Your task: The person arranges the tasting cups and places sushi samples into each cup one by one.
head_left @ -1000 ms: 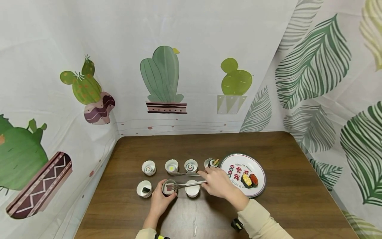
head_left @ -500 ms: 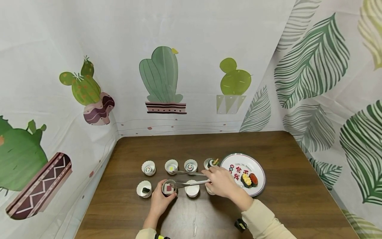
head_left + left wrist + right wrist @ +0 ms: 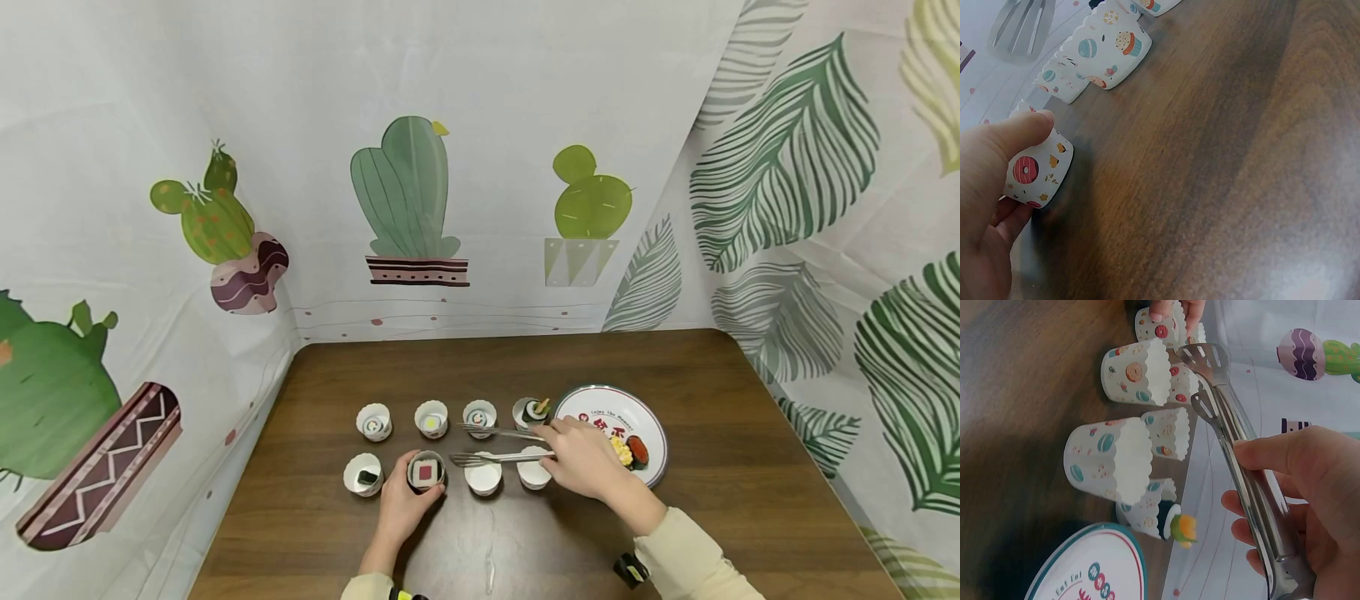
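My left hand [image 3: 402, 504] holds a white paper baking cup [image 3: 1041, 169], thumb on one side and fingers on the other. Inside it sits a square sushi roll [image 3: 425, 472] with a red centre. A pair of metal tongs [image 3: 1244, 487] with slotted ends is gripped in my right hand [image 3: 587, 460]. In the head view the tongs' two arms stand apart, with nothing between their tips. They hover over two front-row cups, an empty-looking one [image 3: 483, 479] and another [image 3: 533, 475] at its right.
Behind is a row of cups with sushi rolls, including one [image 3: 373, 425] at the left and one [image 3: 527, 410] at the right with a roll poking out. A front-left cup [image 3: 360, 465] holds a small dark-wrapped piece. The round plate [image 3: 651, 421] bears two sushi pieces.
The tongs have drawn back to the right, away from the held cup, with nothing between their tips. The square sushi roll stays in that cup. My left hand keeps its place.
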Demonstrator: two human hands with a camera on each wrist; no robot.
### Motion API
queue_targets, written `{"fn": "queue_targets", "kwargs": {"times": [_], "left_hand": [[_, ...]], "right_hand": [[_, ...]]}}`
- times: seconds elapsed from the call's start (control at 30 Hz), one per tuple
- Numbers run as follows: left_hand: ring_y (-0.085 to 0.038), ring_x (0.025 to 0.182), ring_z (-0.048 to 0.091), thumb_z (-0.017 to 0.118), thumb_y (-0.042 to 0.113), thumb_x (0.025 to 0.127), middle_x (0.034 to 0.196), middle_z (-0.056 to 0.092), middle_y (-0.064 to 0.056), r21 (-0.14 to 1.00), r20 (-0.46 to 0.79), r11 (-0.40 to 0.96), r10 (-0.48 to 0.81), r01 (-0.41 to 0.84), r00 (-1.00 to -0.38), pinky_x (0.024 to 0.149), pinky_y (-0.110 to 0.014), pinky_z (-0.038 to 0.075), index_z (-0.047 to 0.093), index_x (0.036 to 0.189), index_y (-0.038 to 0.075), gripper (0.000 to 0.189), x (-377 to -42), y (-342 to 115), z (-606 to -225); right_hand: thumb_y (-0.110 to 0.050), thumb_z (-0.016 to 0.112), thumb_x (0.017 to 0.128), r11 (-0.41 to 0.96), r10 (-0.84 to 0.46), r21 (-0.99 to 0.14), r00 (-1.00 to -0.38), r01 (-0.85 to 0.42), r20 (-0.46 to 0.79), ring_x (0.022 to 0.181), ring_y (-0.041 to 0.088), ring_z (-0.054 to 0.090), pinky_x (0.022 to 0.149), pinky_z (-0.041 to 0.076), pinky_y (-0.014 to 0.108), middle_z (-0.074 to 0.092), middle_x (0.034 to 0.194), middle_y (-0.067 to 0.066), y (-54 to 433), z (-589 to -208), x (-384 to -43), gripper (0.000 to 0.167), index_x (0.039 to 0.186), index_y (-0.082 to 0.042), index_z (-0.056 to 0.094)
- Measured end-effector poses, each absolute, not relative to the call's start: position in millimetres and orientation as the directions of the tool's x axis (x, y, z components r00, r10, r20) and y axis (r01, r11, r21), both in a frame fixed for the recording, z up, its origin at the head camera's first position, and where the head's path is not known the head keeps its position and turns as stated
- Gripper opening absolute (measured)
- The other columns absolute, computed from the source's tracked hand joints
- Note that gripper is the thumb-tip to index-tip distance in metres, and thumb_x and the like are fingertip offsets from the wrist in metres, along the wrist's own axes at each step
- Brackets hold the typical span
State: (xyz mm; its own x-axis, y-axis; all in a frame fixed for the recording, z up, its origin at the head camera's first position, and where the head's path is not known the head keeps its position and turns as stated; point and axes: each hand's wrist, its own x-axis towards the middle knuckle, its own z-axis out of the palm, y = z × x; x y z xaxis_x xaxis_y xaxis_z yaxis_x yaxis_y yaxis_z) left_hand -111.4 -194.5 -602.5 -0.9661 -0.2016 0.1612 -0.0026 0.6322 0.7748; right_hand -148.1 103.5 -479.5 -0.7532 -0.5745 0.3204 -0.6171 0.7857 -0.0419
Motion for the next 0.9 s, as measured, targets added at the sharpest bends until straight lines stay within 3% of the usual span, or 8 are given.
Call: {"fn": "queue_targets", "kwargs": {"times": [0.37, 0.6, 0.9], "left_hand": [[-0.023, 0.092, 0.061, 0.084, 0.018, 0.061, 0.106, 0.064, -0.009, 0.768, 0.179, 0.641, -0.194, 0.013, -0.964, 0.076, -0.037, 0.046, 0.052, 0.12, 0.008, 0.068, -113, -195, -603], [-0.024, 0.093, 0.06, 0.084, 0.017, 0.061, 0.106, 0.064, -0.009, 0.777, 0.161, 0.63, -0.198, 0.0, -0.967, 0.077, -0.038, 0.045, 0.052, 0.12, 0.008, 0.068, -112, -194, -602], [-0.024, 0.092, 0.06, 0.084, 0.018, 0.062, 0.105, 0.064, -0.009, 0.773, 0.162, 0.634, -0.195, 0.002, -0.967, 0.075, -0.038, 0.045, 0.052, 0.12, 0.007, 0.067, -111, -194, -602]], "right_hand": [[-0.026, 0.072, 0.069, 0.813, -0.532, -0.058, -0.78, -0.579, 0.328, 0.089, 0.029, 0.064, 0.075, 0.051, 0.04, 0.066, 0.091, 0.005, 127, -473, -140, 0.038, 0.104, -0.012, 0.066], [-0.025, 0.074, 0.066, 0.822, -0.515, -0.026, -0.761, -0.57, 0.394, 0.076, 0.02, 0.06, 0.064, 0.048, 0.035, 0.064, 0.084, 0.002, 148, -475, -136, 0.039, 0.102, -0.012, 0.066], [-0.024, 0.073, 0.067, 0.843, -0.487, -0.024, -0.782, -0.537, 0.389, 0.076, 0.02, 0.06, 0.064, 0.049, 0.035, 0.064, 0.084, 0.002, 175, -471, -130, 0.039, 0.103, -0.01, 0.066]]}}
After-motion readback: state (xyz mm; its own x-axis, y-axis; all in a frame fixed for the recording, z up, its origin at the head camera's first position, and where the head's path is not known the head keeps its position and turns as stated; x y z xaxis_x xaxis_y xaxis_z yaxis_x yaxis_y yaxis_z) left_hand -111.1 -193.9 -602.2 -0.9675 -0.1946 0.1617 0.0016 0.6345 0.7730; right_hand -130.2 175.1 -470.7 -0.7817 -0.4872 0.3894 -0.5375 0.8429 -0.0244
